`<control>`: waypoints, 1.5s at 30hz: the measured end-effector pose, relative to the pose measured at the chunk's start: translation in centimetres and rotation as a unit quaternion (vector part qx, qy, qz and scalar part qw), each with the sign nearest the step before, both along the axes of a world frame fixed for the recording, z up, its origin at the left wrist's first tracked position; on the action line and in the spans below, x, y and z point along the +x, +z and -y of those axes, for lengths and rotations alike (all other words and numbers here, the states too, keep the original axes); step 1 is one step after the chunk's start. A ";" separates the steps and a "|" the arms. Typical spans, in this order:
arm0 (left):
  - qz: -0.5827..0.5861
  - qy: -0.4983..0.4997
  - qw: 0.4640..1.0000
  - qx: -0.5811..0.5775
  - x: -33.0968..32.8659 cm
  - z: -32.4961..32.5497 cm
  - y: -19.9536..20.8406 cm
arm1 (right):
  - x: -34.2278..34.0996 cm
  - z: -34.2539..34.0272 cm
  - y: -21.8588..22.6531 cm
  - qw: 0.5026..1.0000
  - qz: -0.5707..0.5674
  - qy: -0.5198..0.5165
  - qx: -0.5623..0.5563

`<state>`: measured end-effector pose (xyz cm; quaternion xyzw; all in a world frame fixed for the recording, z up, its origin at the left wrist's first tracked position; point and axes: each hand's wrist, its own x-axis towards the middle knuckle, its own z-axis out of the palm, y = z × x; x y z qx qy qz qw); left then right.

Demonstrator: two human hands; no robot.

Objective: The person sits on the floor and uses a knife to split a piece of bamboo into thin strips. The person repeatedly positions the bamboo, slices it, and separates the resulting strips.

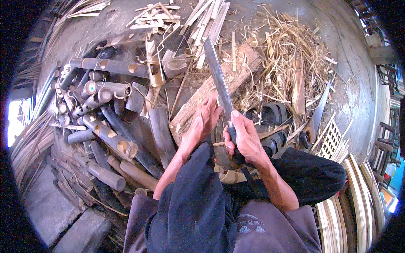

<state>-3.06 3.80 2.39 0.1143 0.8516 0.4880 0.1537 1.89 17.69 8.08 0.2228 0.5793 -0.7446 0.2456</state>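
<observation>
My right hand (244, 137) is wrapped round the dark handle of a long machete (217, 76). Its broad steel blade points away from me and slightly left, above a thick wooden plank (217, 90). Close against the left side of the blade is my left hand (204, 119), its fingers drawn together. A small pale piece of bamboo (218, 101) shows at those fingertips; most of it is hidden by the hand and blade. Under both hands the plank lies slanting on the ground.
Cut bamboo tubes (116, 141) are heaped at the left. Split bamboo strips (206, 25) lie at the far side, beside a pile of shavings (291, 59). A handsaw (319, 109) and a woven lattice (333, 139) are on the right. Long pale slats (358, 202) stand near my right knee.
</observation>
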 end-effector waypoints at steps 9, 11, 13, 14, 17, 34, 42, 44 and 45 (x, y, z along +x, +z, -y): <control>-0.055 -0.001 0.996 0.071 -0.3 0.0 -2.0 | -0.1 0.4 0.4 1.000 -0.004 0.009 0.015; -0.070 0.002 0.994 0.089 0.0 0.1 -2.6 | -0.1 0.6 0.5 1.000 0.003 0.012 0.012; -0.086 0.001 0.993 0.081 0.1 -0.1 -2.5 | 0.0 0.6 0.3 0.999 -0.012 0.018 0.027; -0.095 0.000 0.993 0.070 0.2 -0.2 -2.1 | 0.0 0.6 0.2 0.999 -0.019 0.021 0.034; -0.133 -0.004 0.990 0.039 0.0 -0.4 -1.2 | 0.0 0.4 0.1 0.998 -0.042 0.020 0.044; -0.046 0.043 0.993 0.103 0.4 1.3 -3.0 | 0.6 1.6 -2.6 0.958 -0.201 0.046 0.198; 0.237 0.126 0.873 0.407 -1.0 1.3 -9.6 | -0.3 1.5 -3.5 0.906 -0.366 -0.027 0.212; 0.068 0.076 0.949 0.300 -0.3 0.9 -5.2 | 0.2 -0.3 2.0 0.964 -0.152 0.156 0.152; 0.114 0.097 0.924 0.351 -0.5 1.3 -7.6 | 0.4 -0.3 1.0 0.959 -0.184 0.128 0.172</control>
